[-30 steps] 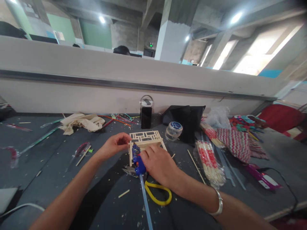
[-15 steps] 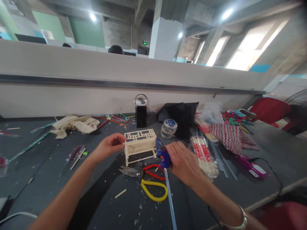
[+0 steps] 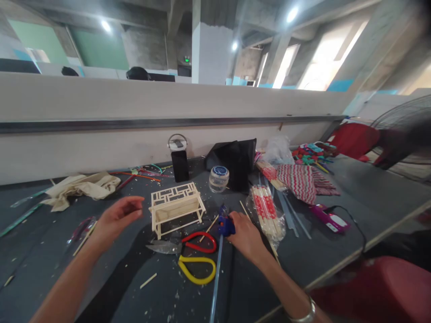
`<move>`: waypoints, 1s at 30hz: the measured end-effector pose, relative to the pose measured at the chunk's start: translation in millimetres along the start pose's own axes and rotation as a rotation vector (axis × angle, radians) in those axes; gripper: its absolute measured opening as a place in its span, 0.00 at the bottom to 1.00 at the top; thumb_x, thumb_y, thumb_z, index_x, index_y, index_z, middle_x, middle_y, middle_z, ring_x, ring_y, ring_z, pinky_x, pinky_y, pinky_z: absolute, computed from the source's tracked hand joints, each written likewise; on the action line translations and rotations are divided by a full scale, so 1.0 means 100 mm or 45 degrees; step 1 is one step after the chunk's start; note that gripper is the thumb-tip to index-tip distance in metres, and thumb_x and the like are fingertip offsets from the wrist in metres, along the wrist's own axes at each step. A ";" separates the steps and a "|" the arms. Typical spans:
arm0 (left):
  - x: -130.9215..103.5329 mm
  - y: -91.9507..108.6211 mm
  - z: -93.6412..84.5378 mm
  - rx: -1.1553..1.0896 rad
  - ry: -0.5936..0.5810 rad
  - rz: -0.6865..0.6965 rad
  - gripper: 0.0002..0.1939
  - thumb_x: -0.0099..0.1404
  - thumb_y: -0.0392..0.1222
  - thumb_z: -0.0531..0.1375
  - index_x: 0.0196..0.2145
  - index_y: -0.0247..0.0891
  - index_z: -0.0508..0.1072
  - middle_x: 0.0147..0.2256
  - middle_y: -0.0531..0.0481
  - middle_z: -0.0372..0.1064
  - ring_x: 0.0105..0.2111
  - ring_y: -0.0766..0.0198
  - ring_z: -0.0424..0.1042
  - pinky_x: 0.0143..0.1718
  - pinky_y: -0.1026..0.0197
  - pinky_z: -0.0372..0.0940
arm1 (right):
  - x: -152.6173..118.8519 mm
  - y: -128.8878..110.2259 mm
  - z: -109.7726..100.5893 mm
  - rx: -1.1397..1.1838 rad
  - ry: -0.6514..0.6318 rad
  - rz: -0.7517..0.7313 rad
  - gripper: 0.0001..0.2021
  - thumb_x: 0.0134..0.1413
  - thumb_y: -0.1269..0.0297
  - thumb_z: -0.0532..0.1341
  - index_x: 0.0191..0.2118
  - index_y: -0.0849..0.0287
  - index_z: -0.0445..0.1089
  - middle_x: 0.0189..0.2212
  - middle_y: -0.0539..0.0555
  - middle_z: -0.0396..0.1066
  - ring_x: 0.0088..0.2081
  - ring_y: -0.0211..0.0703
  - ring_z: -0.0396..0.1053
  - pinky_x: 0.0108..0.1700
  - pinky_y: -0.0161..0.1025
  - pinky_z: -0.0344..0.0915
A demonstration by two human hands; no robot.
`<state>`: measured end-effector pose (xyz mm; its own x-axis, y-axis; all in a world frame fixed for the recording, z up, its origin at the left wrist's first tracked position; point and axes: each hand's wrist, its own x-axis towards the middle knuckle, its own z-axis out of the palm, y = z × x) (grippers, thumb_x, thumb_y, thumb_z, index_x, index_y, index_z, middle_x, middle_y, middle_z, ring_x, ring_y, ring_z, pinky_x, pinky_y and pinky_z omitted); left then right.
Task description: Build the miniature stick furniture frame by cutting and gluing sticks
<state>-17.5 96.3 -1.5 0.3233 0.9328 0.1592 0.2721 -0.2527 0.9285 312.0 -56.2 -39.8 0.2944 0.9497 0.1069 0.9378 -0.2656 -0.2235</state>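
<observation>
A small frame built of pale wooden sticks [image 3: 177,211], with a lattice top and legs, stands on the dark table. My left hand [image 3: 117,217] hovers just left of it, fingers apart and holding nothing. To the frame's right, my right hand [image 3: 247,235] is closed around a blue glue gun [image 3: 225,225]. A long clear glue stick [image 3: 217,278] runs out of the gun toward me. Between the frame and the gun lie scissors [image 3: 195,251] with one red and one yellow handle, their blades pointing left.
Behind stand a jar with a blue lid [image 3: 218,179], a bottle [image 3: 178,143] and a black phone [image 3: 180,165]. Bagged wooden sticks [image 3: 267,211], a striped cloth [image 3: 298,181] and a purple device with a cord [image 3: 330,219] lie right. Beige cloth [image 3: 82,188] lies left.
My left hand has come off the wooden frame. My right hand has moved the glue gun away from the frame's right side and lower. The view has swung to the right.
</observation>
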 end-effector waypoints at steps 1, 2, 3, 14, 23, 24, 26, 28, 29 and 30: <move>-0.06 0.03 -0.01 0.066 0.074 0.005 0.19 0.52 0.47 0.67 0.42 0.42 0.74 0.34 0.52 0.73 0.34 0.60 0.72 0.36 0.62 0.68 | 0.00 0.01 0.02 0.018 -0.005 0.002 0.11 0.48 0.68 0.63 0.39 0.59 0.65 0.38 0.56 0.71 0.42 0.48 0.69 0.43 0.38 0.61; -0.14 0.08 -0.02 0.134 0.147 0.021 0.16 0.54 0.48 0.66 0.41 0.42 0.74 0.33 0.53 0.73 0.33 0.61 0.72 0.35 0.62 0.67 | -0.01 0.03 0.03 0.034 -0.007 0.006 0.11 0.48 0.68 0.63 0.39 0.59 0.65 0.38 0.56 0.71 0.42 0.48 0.69 0.43 0.38 0.61; -0.22 0.15 -0.01 0.202 0.218 0.060 0.14 0.54 0.48 0.65 0.39 0.43 0.74 0.33 0.54 0.73 0.32 0.61 0.72 0.34 0.63 0.67 | -0.01 0.05 0.04 0.049 -0.007 0.008 0.11 0.49 0.68 0.63 0.40 0.59 0.65 0.38 0.56 0.71 0.43 0.48 0.68 0.43 0.38 0.61; -0.65 0.68 1.42 0.940 -0.423 0.396 0.13 0.68 0.35 0.50 0.39 0.38 0.74 0.36 0.46 0.74 0.36 0.61 0.75 0.38 0.62 0.68 | -0.05 0.33 -0.05 0.086 -0.014 0.023 0.13 0.48 0.72 0.61 0.42 0.61 0.65 0.41 0.59 0.69 0.45 0.52 0.67 0.45 0.41 0.60; -0.14 0.61 2.19 1.253 -0.541 0.128 0.10 0.56 0.26 0.55 0.31 0.28 0.77 0.30 0.32 0.75 0.34 0.45 0.77 0.34 0.52 0.70 | -0.11 0.44 -0.02 0.098 -0.049 -0.010 0.13 0.47 0.74 0.59 0.42 0.60 0.66 0.40 0.57 0.70 0.44 0.49 0.68 0.44 0.40 0.61; -0.14 0.58 2.19 1.228 -0.523 0.136 0.09 0.56 0.27 0.56 0.30 0.29 0.77 0.30 0.33 0.75 0.34 0.45 0.77 0.34 0.52 0.69 | -0.10 0.45 -0.01 0.105 -0.055 -0.005 0.13 0.47 0.74 0.59 0.41 0.60 0.66 0.40 0.57 0.70 0.44 0.49 0.69 0.44 0.40 0.61; -0.16 0.55 2.17 1.169 -0.458 0.154 0.09 0.56 0.29 0.55 0.31 0.29 0.76 0.31 0.34 0.75 0.34 0.47 0.77 0.35 0.53 0.69 | -0.09 0.46 0.01 0.118 -0.063 0.010 0.14 0.46 0.74 0.59 0.42 0.61 0.66 0.40 0.58 0.70 0.44 0.50 0.69 0.45 0.40 0.61; -0.21 0.55 2.13 1.082 -0.373 0.186 0.10 0.59 0.31 0.54 0.32 0.31 0.75 0.32 0.38 0.75 0.35 0.51 0.76 0.37 0.54 0.68 | -0.08 0.46 0.02 0.127 -0.067 0.018 0.15 0.46 0.74 0.59 0.44 0.61 0.66 0.41 0.59 0.71 0.45 0.52 0.69 0.46 0.42 0.62; -0.24 0.57 2.10 1.033 -0.334 0.209 0.10 0.60 0.33 0.53 0.33 0.33 0.74 0.33 0.40 0.75 0.35 0.54 0.75 0.38 0.56 0.67 | -0.08 0.45 0.02 0.134 -0.072 0.016 0.16 0.47 0.74 0.59 0.45 0.62 0.66 0.41 0.59 0.71 0.46 0.52 0.68 0.46 0.42 0.62; -0.27 0.60 2.06 0.999 -0.303 0.236 0.09 0.60 0.34 0.53 0.33 0.34 0.73 0.33 0.43 0.74 0.35 0.56 0.75 0.38 0.57 0.67 | -0.07 0.44 0.03 0.141 -0.080 0.009 0.17 0.46 0.74 0.60 0.45 0.62 0.66 0.41 0.59 0.71 0.47 0.52 0.68 0.47 0.42 0.62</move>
<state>177.0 3.5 -19.7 0.5835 0.8018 0.1292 0.7188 -0.5839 0.3774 351.0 -74.3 -53.1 0.2858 0.9573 0.0444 0.9086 -0.2559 -0.3302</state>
